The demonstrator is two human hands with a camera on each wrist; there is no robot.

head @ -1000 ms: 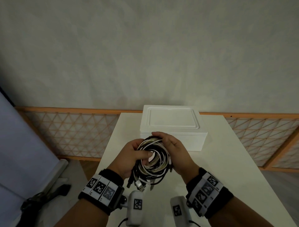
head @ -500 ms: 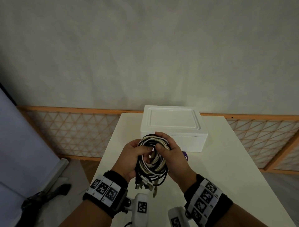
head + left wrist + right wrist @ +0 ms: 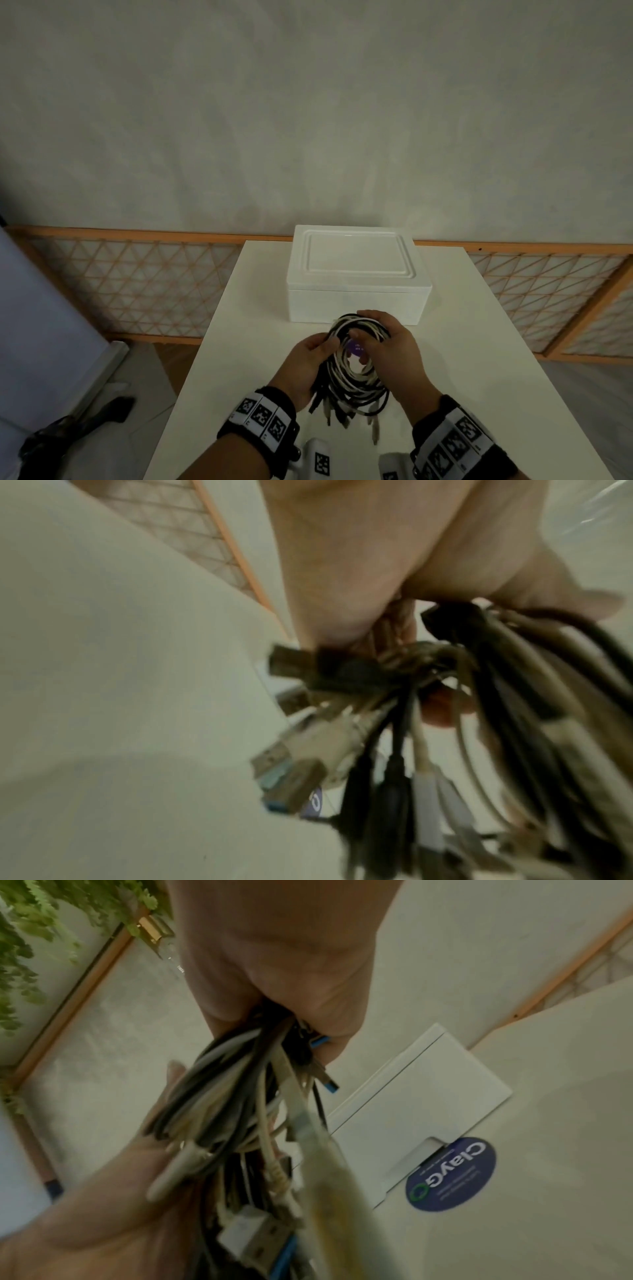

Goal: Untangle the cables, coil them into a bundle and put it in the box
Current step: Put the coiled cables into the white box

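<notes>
Left hand (image 3: 306,365) wrapped round the near-left side of the cable bundle (image 3: 356,368), fingers curled tight, plug ends dangling below the palm. Right hand (image 3: 394,349) clamped on the far-right side of the same coil, thumb hooked through the middle, fingertips (image 3: 364,313) curled over the top. Both holding, nothing loose on the table (image 3: 479,359).

Compared with 1 second back: coil lifted a touch and carried forward, now hanging close in front of the white box (image 3: 356,274). Right thumb shifted inside the loop, opening a window in the centre. Loops sitting rounder and neater than half a second ago. Judged from that: untangling done, coiling all but finished, and only the box step left.

Snag there, though: box lid (image 3: 356,255) down and shut, and both hands busy. Needs 1 hand freed to lift it, with the other keeping the coil from springing apart.

Close up from the left wrist: USB plugs (image 3: 291,775) bunched together, 1 with a blue insert, black and white leads mixed.

Writing: round dark-blue sticker (image 3: 450,1173) lying by the box front, reading "ClayGo" upside down from the right wrist, with a green ring for the last letter; smaller print beneath too fine to read. Same sticker peeping purple through the coil's centre in the head view.
</notes>
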